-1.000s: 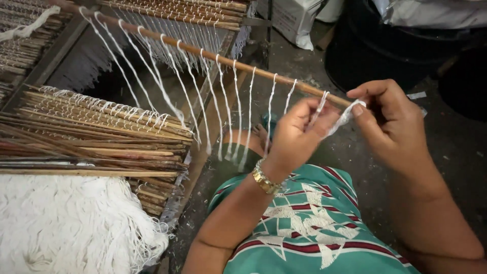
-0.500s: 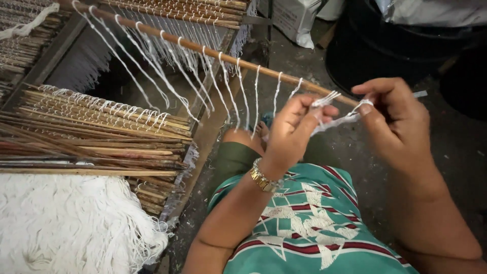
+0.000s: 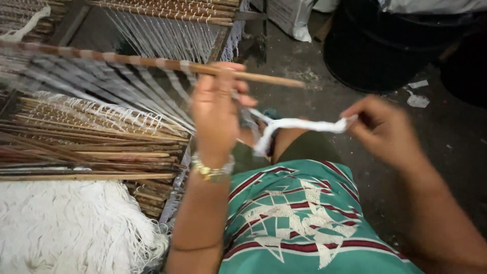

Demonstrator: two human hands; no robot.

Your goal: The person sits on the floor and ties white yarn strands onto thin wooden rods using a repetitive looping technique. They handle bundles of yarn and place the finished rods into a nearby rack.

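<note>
The wooden frame loom (image 3: 76, 147), stacked with thin brown sticks and strung with pale threads, fills the left of the scene and serves as the anchor for everything else. Below its lower edge lies a heap of shaggy white yarn (image 3: 71, 228). Well to the right of the loom, on the grey concrete floor (image 3: 324, 101), stands a large dark round tub (image 3: 385, 45), and beside that, at the top, a white sack (image 3: 291, 18). Just right of the loom's lower corner sits the person's lap in green cloth patterned with red and white stripes (image 3: 299, 218). Across the loom's upper part runs a long slim brown wooden rod (image 3: 152, 63), wound with white loops whose strands hang down toward the sticks; its bare end juts past the loom's right side. The left hand (image 3: 218, 111), with a gold bracelet (image 3: 210, 171) at the wrist, is raised at the loom's right edge, its grip clenched around the rod. From just beside that hand a twisted strip of white cotton cord (image 3: 299, 126) stretches rightward, away from the loom, above the lap. The right hand (image 3: 380, 129) holds the far end of the cord, grip pinched on it between thumb and fingers.
</note>
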